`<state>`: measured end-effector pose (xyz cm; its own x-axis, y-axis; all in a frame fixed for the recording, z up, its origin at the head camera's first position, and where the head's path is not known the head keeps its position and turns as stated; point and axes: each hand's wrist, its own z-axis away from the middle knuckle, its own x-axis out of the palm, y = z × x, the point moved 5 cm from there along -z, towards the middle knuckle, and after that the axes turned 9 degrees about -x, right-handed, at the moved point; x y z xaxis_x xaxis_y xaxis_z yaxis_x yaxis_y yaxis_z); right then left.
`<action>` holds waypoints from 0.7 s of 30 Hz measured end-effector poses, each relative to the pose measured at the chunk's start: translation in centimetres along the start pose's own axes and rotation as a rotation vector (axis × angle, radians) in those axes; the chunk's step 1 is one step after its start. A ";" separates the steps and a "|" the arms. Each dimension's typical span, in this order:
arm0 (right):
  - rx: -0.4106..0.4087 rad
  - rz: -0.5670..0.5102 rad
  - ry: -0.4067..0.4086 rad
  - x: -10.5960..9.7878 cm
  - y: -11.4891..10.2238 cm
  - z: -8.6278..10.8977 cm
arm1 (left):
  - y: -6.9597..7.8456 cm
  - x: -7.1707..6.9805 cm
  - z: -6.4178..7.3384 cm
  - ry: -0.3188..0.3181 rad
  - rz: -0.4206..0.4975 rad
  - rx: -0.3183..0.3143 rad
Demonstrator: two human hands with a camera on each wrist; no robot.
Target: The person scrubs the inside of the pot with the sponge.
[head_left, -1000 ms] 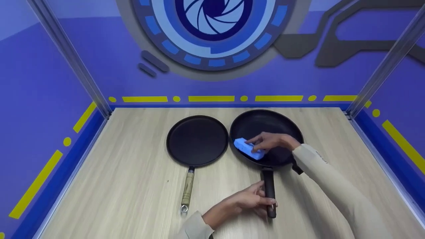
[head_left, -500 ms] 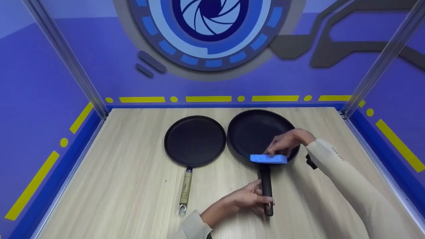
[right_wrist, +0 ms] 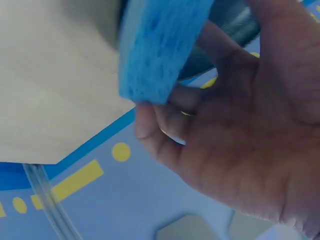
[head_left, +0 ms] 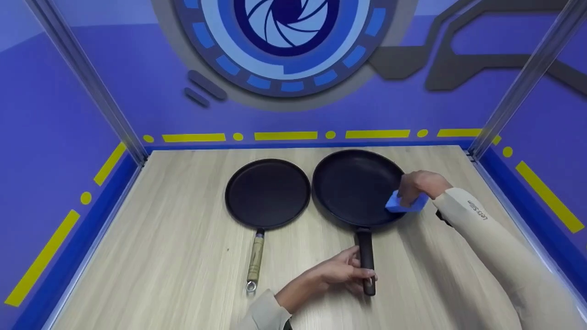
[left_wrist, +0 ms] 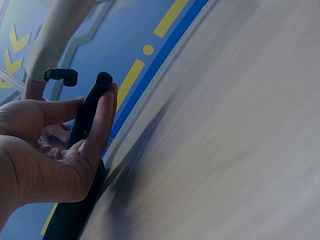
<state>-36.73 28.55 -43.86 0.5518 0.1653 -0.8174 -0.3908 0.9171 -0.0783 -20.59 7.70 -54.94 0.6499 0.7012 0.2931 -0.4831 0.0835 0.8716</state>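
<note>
A deep black frying pan (head_left: 355, 188) sits on the right half of the table. My left hand (head_left: 341, 270) grips its black handle (head_left: 365, 256), thumb on one side and fingers round the other; the left wrist view shows that handle (left_wrist: 90, 107) between thumb and fingers. At the pan's right rim my right hand (head_left: 419, 185) holds a blue sponge (head_left: 398, 202), which overlaps the rim in the head view. Close up in the right wrist view, the porous sponge (right_wrist: 162, 47) lies against the fingers (right_wrist: 147, 120).
Just left of the frying pan lies a flat black crepe pan (head_left: 268, 192), its wooden handle (head_left: 255, 261) pointing to the front. Purple-blue wall panels (head_left: 257, 119) enclose the table (head_left: 174, 238) at the back and sides.
My right hand has carried the sponge from the pan's lower left, along its front edge, to the right rim. The left hand keeps its grip on the handle.
</note>
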 end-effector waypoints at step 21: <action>0.020 0.002 0.500 0.8 3.9 -4.1 | 0.0 0.0 -0.2 0.008 0.009 -0.015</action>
<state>-40.82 30.80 -47.18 0.1287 -0.0221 -0.9914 -0.3744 0.9247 -0.0692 -20.69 7.83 -55.03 0.6408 0.7075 0.2981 -0.4979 0.0875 0.8628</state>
